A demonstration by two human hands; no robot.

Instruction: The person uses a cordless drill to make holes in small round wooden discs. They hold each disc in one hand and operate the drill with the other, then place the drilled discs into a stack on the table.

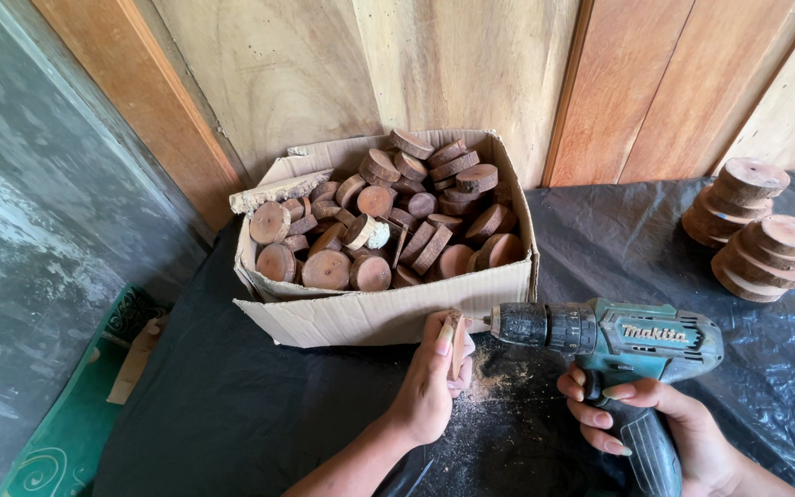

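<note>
From the head camera, your left hand (430, 387) stands on the black plastic sheet (259, 405) just near the cardboard box (370, 313), fingers curled tight around a small wooden disc (455, 342) held on edge — thumb on the left face, fingertips wrapped over the right.

Your right hand (655, 419) is clenched round the grip of the teal cordless drill (614, 339), index finger laid along the trigger area, the other fingers folded under the handle. The drill lies level, pointing left, and its bit meets the disc's right face, just in front of the box wall.

A scatter of sawdust (494, 382) lies on the sheet between your two hands.

The box, at the middle of the table, is heaped with round wood slices (388, 221), bark still on their rims. At the far right, two stacks of larger wood rounds (754, 230) sit on the sheet — well apart from the drill. Wooden panels (471, 64) stand behind.
</note>
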